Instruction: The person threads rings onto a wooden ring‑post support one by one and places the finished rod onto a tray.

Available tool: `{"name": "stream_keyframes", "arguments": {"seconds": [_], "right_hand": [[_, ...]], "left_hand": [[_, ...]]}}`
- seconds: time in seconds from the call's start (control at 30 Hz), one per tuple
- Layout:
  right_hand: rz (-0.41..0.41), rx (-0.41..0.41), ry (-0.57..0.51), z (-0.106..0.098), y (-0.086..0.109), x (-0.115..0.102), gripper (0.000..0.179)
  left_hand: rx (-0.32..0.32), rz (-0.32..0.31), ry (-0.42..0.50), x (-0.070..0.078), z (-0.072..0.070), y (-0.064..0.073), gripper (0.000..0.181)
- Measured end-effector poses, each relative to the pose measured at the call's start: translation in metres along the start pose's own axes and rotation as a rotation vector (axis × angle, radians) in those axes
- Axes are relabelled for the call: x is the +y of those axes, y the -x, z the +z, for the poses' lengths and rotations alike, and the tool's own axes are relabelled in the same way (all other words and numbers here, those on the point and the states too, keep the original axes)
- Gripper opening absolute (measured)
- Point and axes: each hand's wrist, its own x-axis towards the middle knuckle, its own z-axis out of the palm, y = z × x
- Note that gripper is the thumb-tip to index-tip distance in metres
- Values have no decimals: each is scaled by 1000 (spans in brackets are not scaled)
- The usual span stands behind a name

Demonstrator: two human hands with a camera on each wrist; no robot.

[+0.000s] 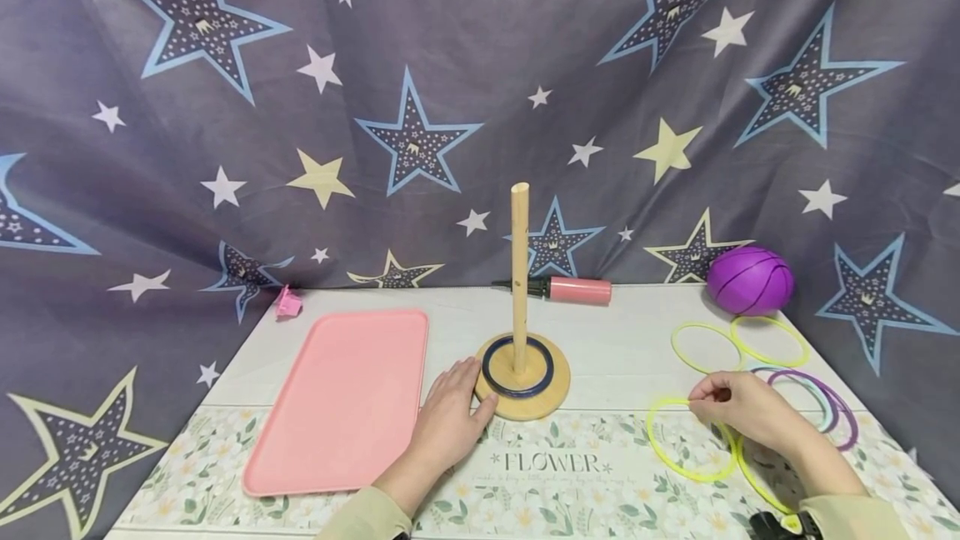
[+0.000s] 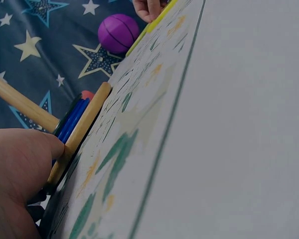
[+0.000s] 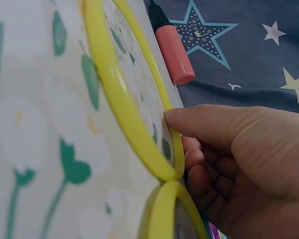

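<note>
A wooden post on a round base point(image 1: 554, 402) stands mid-table, with blue rings point(image 2: 74, 122) lying stacked around the post's foot. My left hand point(image 1: 450, 415) rests flat with its fingers straight at the base's left side, thumb tip at the base's edge. On the right, my right hand point(image 1: 742, 408) pinches the far edge of a yellow ring point(image 1: 693, 476) between thumb and fingers. That ring lies close over the tabletop in the right wrist view. A second yellow ring point(image 1: 761, 494) lies against it, partly hidden under my right forearm.
A pink tray point(image 1: 348, 398) lies left of my left hand. Farther right are two yellow rings point(image 1: 705, 326), a purple ring point(image 1: 853, 427) and a light blue ring point(image 1: 831, 411). A purple ball point(image 1: 750, 282), a pink hand pump point(image 1: 581, 291) and a small pink object point(image 1: 288, 304) sit along the back.
</note>
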Motion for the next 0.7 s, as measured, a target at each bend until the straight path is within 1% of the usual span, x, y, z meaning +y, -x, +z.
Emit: {"name": "stream_keyframes", "arguments": {"seconds": [0.13, 0.4, 0.5, 0.7], "right_hand": [[6, -4, 8, 1, -1, 1, 14], [9, 31, 10, 2, -3, -1, 19], [8, 37, -17, 2, -3, -2, 23], [1, 112, -94, 2, -4, -10, 31]], "left_hand": [[0, 2, -1, -1, 0, 0, 66], [1, 3, -2, -2, 0, 0, 67], [4, 6, -2, -3, 1, -1, 67], [-3, 1, -1, -5, 2, -2, 68]]}}
